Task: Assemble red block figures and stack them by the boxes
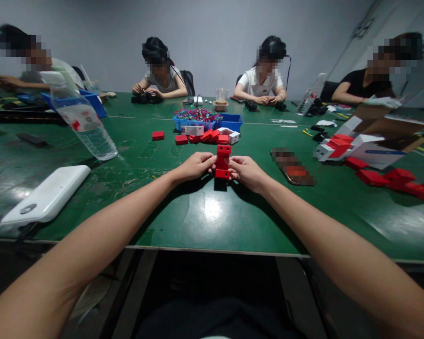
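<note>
Both of my arms reach out over a green table (212, 216). Between my hands stands a small red box (223, 161), upright, its lower end on the table. My left hand (195, 166) grips its left side with curled fingers. My right hand (246, 171) grips its right side the same way. Just beyond lie several more small red boxes (212, 137) and a few white ones (192, 130), in front of a blue tray (233, 121) filled with coloured wire parts.
A tilted water bottle (83, 123) and a white device (47, 194) lie at the left. A phone (291, 166) lies to the right of my hands, with red and white cartons (353, 148) further right. Several people sit working along the far and side edges.
</note>
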`<action>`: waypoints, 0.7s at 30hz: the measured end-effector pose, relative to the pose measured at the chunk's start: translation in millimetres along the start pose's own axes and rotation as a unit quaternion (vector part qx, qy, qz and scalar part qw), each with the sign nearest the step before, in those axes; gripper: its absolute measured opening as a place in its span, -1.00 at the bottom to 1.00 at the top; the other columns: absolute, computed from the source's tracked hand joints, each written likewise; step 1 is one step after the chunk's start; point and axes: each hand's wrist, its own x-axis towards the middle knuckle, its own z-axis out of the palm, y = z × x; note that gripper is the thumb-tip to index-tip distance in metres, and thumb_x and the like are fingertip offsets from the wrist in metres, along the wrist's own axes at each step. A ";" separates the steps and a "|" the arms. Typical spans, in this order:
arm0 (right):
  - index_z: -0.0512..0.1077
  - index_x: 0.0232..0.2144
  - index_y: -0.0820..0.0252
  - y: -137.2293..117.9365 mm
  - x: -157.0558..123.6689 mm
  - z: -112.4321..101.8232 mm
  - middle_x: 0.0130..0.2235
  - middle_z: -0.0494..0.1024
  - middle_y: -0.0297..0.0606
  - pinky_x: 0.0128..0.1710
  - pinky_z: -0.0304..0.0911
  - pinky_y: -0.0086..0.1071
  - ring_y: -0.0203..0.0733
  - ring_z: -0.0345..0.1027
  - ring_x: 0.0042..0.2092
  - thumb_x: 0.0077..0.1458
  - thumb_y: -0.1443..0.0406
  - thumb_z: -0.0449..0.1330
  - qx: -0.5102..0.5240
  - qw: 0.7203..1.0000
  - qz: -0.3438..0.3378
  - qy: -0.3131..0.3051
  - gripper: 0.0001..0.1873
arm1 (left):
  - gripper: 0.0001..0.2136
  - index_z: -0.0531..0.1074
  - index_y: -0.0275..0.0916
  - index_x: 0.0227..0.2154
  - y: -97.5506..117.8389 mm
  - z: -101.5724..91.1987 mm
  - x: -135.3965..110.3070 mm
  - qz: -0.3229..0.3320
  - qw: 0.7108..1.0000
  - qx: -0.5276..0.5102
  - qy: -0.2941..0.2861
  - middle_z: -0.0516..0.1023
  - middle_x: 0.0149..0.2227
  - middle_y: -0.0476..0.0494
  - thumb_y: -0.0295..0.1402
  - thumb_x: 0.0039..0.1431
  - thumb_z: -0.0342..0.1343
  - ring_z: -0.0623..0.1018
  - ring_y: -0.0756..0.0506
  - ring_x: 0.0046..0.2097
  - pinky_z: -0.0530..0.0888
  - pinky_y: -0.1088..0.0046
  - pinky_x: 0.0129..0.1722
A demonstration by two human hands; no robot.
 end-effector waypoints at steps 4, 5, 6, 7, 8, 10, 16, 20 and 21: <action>0.44 -0.46 0.31 1.1 0.0 -0.8 -0.54 0.51 -0.29 -0.60 0.27 -0.57 -0.41 0.33 -0.57 -0.10 0.15 0.44 -0.008 1.000 -0.002 -0.005 -0.65 | -0.62 0.37 -0.34 -0.44 1.5 -1.1 0.0 -0.008 1.000 -0.007 -0.004 0.38 -0.49 0.00 -0.05 0.18 0.06 0.38 0.05 -0.46 0.34 0.51 -0.40; 0.44 -0.46 0.31 1.3 0.0 -0.9 -0.55 0.51 -0.29 -0.60 0.27 -0.57 -0.41 0.33 -0.57 -0.11 0.15 0.44 -0.009 1.000 -0.003 -0.006 -0.64 | -0.63 0.37 -0.34 -0.45 2.1 -1.4 -0.2 -0.008 1.000 -0.007 -0.004 0.38 -0.49 0.00 -0.06 0.18 0.06 0.38 0.05 -0.46 0.34 0.51 -0.39; 0.44 -0.47 0.31 1.3 0.1 -1.1 -0.55 0.51 -0.29 -0.61 0.27 -0.57 -0.40 0.33 -0.57 -0.12 0.15 0.44 -0.010 1.000 -0.004 -0.006 -0.64 | -0.63 0.37 -0.34 -0.46 2.7 -1.5 -0.4 -0.008 1.000 -0.008 -0.005 0.38 -0.49 0.00 -0.06 0.18 0.06 0.38 0.05 -0.46 0.35 0.51 -0.39; 0.44 -0.47 0.31 1.3 0.2 -1.2 -0.55 0.51 -0.30 -0.61 0.27 -0.57 -0.41 0.33 -0.57 -0.12 0.15 0.44 -0.010 1.000 -0.004 -0.006 -0.64 | -0.63 0.37 -0.33 -0.46 3.2 -1.6 -0.6 -0.008 1.000 -0.008 -0.005 0.38 -0.49 0.00 -0.06 0.17 0.07 0.38 0.05 -0.46 0.35 0.51 -0.39; 0.43 -0.47 0.30 1.4 0.3 -1.4 -0.55 0.51 -0.30 -0.61 0.26 -0.57 -0.41 0.33 -0.57 -0.13 0.15 0.45 -0.009 1.000 -0.005 -0.006 -0.64 | -0.63 0.36 -0.33 -0.47 3.7 -1.5 -0.8 -0.008 1.000 -0.008 -0.005 0.38 -0.50 0.01 -0.06 0.17 0.07 0.38 0.05 -0.46 0.35 0.51 -0.39; 0.44 -0.47 0.30 1.4 0.7 -2.0 -0.54 0.51 -0.30 -0.61 0.27 -0.57 -0.41 0.32 -0.57 -0.12 0.15 0.44 -0.006 1.000 -0.006 -0.007 -0.65 | -0.62 0.37 -0.33 -0.46 4.2 -1.2 -1.2 -0.009 1.000 -0.013 -0.005 0.38 -0.49 0.01 -0.04 0.17 0.08 0.38 0.05 -0.46 0.35 0.51 -0.39; 0.45 -0.46 0.28 0.6 0.6 -3.2 -0.55 0.49 -0.29 -0.59 0.28 -0.56 -0.40 0.33 -0.56 -0.03 0.19 0.40 0.010 1.000 0.000 -0.017 -0.72 | -0.54 0.36 -0.31 -0.45 3.2 -0.4 -1.5 -0.014 1.000 -0.017 -0.007 0.39 -0.49 0.00 0.09 0.10 0.09 0.38 0.04 -0.46 0.34 0.49 -0.39; 0.43 -0.47 0.28 -1.1 0.8 -2.9 -0.57 0.48 -0.29 -0.64 0.24 -0.58 -0.41 0.29 -0.60 0.10 0.25 0.31 0.036 0.999 0.021 -0.003 -0.78 | -0.51 0.40 -0.32 -0.43 6.0 0.2 -2.3 -0.015 1.000 0.007 -0.014 0.39 -0.49 0.00 0.12 0.08 0.10 0.37 0.05 -0.45 0.33 0.51 -0.40; 0.44 -0.47 0.28 -1.4 1.1 -2.8 -0.56 0.48 -0.28 -0.64 0.24 -0.58 -0.41 0.29 -0.59 0.13 0.26 0.28 0.044 0.999 0.026 0.001 -0.79 | -0.50 0.41 -0.33 -0.43 7.3 0.4 -2.6 -0.013 1.000 0.014 -0.017 0.39 -0.49 0.00 0.12 0.08 0.10 0.37 0.05 -0.45 0.33 0.51 -0.40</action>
